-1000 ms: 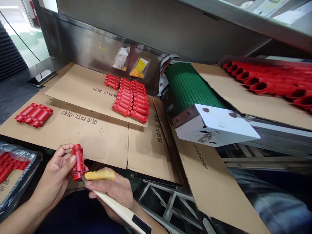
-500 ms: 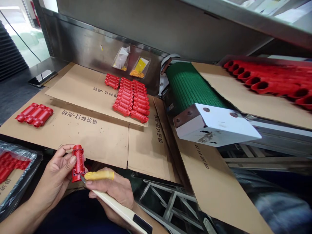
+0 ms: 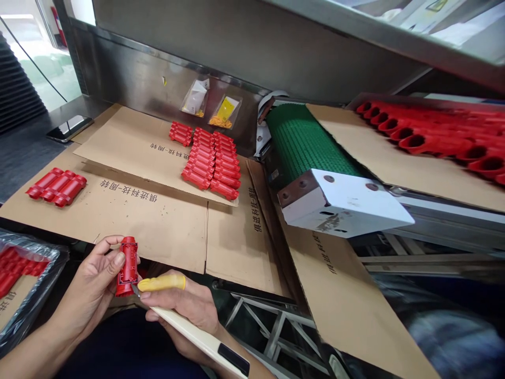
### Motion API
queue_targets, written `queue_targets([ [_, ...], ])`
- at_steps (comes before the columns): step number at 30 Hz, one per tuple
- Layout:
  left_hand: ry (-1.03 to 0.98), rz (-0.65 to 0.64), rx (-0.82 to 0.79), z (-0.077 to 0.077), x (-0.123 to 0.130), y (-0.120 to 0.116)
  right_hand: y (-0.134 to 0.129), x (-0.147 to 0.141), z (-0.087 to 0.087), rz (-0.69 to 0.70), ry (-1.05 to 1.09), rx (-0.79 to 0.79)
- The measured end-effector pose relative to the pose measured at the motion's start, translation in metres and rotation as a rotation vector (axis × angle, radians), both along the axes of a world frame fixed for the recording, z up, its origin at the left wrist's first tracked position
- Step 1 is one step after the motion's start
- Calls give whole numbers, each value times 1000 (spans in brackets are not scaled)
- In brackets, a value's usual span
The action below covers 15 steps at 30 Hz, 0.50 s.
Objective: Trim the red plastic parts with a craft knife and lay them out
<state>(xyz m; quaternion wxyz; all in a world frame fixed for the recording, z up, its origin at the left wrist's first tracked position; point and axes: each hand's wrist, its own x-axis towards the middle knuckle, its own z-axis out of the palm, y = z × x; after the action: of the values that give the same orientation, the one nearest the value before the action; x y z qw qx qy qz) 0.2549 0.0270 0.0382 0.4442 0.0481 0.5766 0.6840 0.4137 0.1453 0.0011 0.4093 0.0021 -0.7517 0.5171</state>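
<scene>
Between thumb and fingers, my left hand (image 3: 97,276) grips a red ribbed plastic part (image 3: 128,266), held upright with its patterned, dark-outlined side showing. My right hand (image 3: 185,302), a yellow finger cot (image 3: 162,282) on its index finger, is closed round a cream-handled craft knife (image 3: 193,331). The short blade (image 3: 136,289) meets the lower right edge of the red part; whether it touches or only overlaps is hard to tell. Both hands are just in front of the table's near edge.
Rows of red parts (image 3: 213,158) lie on a raised cardboard sheet (image 3: 130,137); several more red parts (image 3: 57,187) lie at left. A phone (image 3: 70,128), bagged finger cots (image 3: 224,111), a green conveyor belt (image 3: 311,139) and a plastic-lined tray (image 3: 55,273) stand around.
The view has shifted slightly. Both hands, the red part and the knife keep nearly the same pose, the blade still at the part's lower right edge.
</scene>
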Motion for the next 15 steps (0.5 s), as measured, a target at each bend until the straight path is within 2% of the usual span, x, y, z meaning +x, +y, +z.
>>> queue_targets([
  [5,6,14,4,2,2,2,2,-2,0,7,-2,29],
  [10,-24,43,-8,0,2,3,4,-9,-13,-15,53,248],
  [12,-21,36,-11,-2,1,3,4,-9,-18,-128,58,167],
  [15,16,38,4,-4,-1,1,1,-7,-21,-381,27,-115],
])
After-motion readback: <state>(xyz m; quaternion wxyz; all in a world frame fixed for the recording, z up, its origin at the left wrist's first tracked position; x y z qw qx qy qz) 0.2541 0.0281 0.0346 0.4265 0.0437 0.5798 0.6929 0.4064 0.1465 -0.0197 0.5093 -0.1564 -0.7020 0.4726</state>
